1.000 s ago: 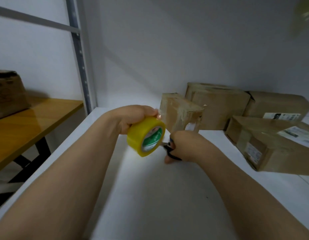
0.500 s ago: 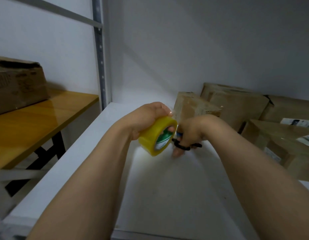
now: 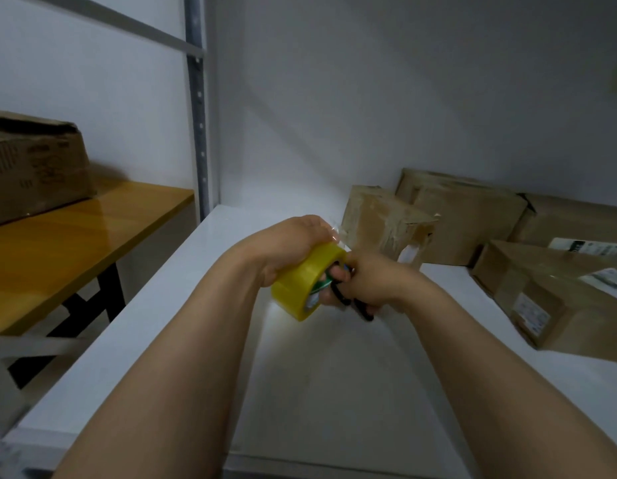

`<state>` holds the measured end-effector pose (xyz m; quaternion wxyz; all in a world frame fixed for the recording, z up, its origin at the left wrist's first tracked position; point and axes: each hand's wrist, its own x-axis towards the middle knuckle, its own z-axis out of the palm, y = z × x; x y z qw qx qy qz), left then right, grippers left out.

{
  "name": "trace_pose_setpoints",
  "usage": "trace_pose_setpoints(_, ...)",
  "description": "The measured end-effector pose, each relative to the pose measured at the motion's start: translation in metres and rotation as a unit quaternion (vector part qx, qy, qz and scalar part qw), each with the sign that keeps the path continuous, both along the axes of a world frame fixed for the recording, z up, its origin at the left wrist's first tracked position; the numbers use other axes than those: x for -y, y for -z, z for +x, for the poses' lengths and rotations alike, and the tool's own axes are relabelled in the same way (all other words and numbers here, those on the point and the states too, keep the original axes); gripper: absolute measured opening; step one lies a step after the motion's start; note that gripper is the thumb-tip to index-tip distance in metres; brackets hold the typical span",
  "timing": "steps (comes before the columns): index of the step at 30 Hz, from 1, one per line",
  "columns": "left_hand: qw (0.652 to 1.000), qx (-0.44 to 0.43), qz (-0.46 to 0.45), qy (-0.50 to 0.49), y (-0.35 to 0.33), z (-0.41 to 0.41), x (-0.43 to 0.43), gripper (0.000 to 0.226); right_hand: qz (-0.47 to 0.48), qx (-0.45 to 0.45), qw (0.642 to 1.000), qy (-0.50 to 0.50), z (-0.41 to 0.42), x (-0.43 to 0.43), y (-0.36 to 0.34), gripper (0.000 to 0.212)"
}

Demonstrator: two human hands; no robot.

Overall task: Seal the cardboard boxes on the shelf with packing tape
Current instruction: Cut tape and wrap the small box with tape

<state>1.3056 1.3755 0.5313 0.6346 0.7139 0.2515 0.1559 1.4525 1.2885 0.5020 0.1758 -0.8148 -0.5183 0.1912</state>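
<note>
Hands meet above the middle of the white shelf (image 3: 155, 340): the left hand (image 3: 293, 242) grips a yellow tape roll (image 3: 302, 283), and the right hand (image 3: 374, 281) curls through the black handles of scissors (image 3: 364, 311), whose blades are hidden. The roll's green core label (image 3: 316, 294) is unreadable. Cardboard boxes (image 3: 466, 219) crowd the shelf's back right corner, with some cut off by the frame. Their white labels (image 3: 576, 247) are too blurred to read. Another box (image 3: 30, 167) sits on a wooden counter (image 3: 58, 243) beyond the shelf's left edge.
</note>
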Motion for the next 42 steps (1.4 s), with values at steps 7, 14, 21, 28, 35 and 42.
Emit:
trace_pose_setpoints(7, 0.997, 0.02, 0.04, -0.062, 0.001, 0.0, -0.006, 0.016, 0.082, -0.153, 0.985, 0.01, 0.003, 0.008, 0.009, 0.023)
trace_pose_setpoints(14, 0.993, 0.033, 0.097, -0.052, 0.001, 0.002, 0.0, 0.023, 0.073, -0.121, 0.99, 0.029, -0.006, 0.005, 0.017, 0.017)
trace_pose_setpoints(21, 0.975, 0.007, 0.212, -0.061, 0.013, 0.015, 0.007, 0.016, 0.368, -0.276, 0.884, 0.083, -0.002, 0.009, 0.003, 0.026)
trace_pose_setpoints(28, 0.965, 0.004, 0.262, -0.026, 0.017, 0.023, 0.019, 0.028, 0.385, -0.228, 0.88, 0.16, 0.009, 0.008, 0.004, 0.038)
trace_pose_setpoints(35, 0.944, 0.035, 0.313, -0.1, 0.016, 0.024, 0.012, 0.082, 0.487, -0.085, 0.868, 0.05, -0.013, 0.026, -0.01, 0.017)
trace_pose_setpoints(42, 0.908, 0.114, 0.388, -0.108, 0.023, 0.021, 0.013, 0.093, 0.461, -0.294, 0.831, 0.107, 0.0, 0.016, -0.015, 0.037)
